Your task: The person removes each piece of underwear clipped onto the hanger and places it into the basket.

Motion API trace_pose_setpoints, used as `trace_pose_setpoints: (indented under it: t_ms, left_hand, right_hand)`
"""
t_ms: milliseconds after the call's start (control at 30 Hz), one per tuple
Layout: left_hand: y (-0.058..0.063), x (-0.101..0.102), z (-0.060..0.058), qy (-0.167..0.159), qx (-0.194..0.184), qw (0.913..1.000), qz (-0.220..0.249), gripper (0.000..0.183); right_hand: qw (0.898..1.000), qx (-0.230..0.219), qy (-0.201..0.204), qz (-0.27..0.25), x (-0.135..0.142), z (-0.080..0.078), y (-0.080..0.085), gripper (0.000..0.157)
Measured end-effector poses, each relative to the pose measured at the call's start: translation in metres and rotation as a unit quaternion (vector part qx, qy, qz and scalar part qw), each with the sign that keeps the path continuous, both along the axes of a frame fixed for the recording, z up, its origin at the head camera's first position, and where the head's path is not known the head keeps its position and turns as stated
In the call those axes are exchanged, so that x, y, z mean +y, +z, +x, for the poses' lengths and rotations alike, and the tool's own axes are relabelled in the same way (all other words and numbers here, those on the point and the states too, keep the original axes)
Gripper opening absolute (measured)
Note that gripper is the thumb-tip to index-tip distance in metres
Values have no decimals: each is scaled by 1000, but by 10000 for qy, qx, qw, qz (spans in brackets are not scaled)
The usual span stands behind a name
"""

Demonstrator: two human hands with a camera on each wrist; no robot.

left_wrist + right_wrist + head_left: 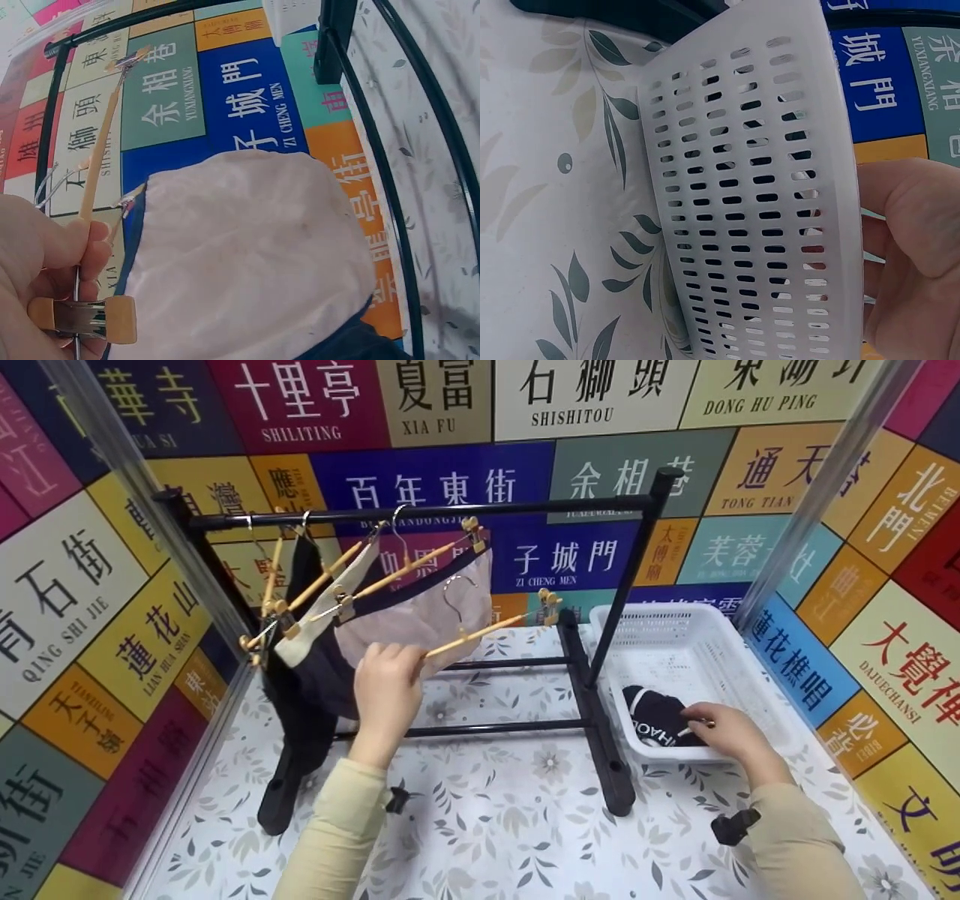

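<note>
My left hand (388,690) grips a wooden clip hanger (480,634) by its stick, in front of the rack. The hanger's metal hook points up, and no garment hangs from it. In the left wrist view, one wooden clip (120,319) sits beside my fingers. Behind this hand hangs a pale pink garment with a navy waistband (420,592). At the right, my right hand (735,731) reaches over the front rim of a white plastic basket (660,622) and pinches a black garment with white lettering (656,716). The basket wall hides its fingertips in the right wrist view.
A black clothes rack (555,507) stands on a white leaf-patterned surface (487,825). More clip hangers with dark and cream clothes (304,641) crowd its left end. Lettered panels (442,472) enclose the back and sides. The rack's right foot (616,791) is close to the basket.
</note>
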State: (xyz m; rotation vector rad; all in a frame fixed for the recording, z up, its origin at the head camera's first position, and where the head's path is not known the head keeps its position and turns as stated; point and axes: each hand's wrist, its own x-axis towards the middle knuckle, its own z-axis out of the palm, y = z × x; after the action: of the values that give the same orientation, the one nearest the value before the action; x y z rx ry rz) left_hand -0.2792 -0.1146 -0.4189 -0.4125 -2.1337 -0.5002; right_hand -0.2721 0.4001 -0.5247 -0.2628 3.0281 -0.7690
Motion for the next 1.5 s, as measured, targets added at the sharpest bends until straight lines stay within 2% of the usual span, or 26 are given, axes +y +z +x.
trace_pose_setpoints:
  t_ms: [233,467,767,1000,1233,1500]
  left_hand:
    - [9,3,-2,-24,-74,10000,-36,7]
    - [17,5,-3,-83,-34,9999,-49,8]
    - [28,9,-6,-66,61,9999,-117,6]
    - [37,10,-9,-95,254,9996,11,8]
    - [47,14,-14,43,380,9993,-9,6]
    - [59,16,-21,222,368,9991,-4,5]
  right_hand:
    - [9992,206,-300,-184,-7,2,4,31]
    - [9952,814,-300,-447,-19,5,5,29]
    - [9897,1185,-316,-744,-33,10,1,29]
    - [9839,1450,-463,-933,-44,14,1,28]
    - [9759,1763,-432,-1209,-56,14,-1,26]
    - [9726,1850,-443,-1335,-69,13,-1,25]
